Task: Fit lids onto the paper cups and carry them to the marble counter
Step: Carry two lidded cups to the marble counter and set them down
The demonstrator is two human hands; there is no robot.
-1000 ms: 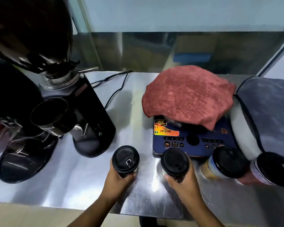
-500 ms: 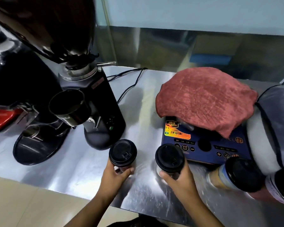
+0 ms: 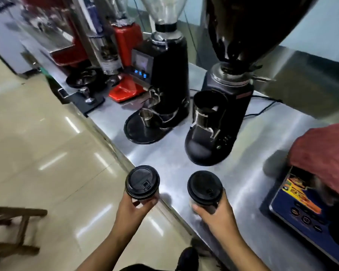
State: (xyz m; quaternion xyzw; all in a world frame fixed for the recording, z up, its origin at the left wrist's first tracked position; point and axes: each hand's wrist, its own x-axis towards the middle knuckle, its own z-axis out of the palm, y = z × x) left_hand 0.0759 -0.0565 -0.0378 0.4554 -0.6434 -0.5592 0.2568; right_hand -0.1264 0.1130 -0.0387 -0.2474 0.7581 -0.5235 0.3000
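My left hand grips a paper cup with a black lid, held past the steel counter's front edge, above the floor. My right hand grips a second cup with a black lid, held above the steel counter close to its front edge. Both lids sit flat on their cups. The cup walls are mostly hidden under the lids and my fingers.
Two black coffee grinders stand on the counter behind the cups, with red machines further left. A blue appliance under a red cloth sits at the right. Tiled floor and a wooden stool lie left.
Both cups have been lifted off the counter and carried left. My view has swung left, so the two other lidded cups at the right have left the frame.
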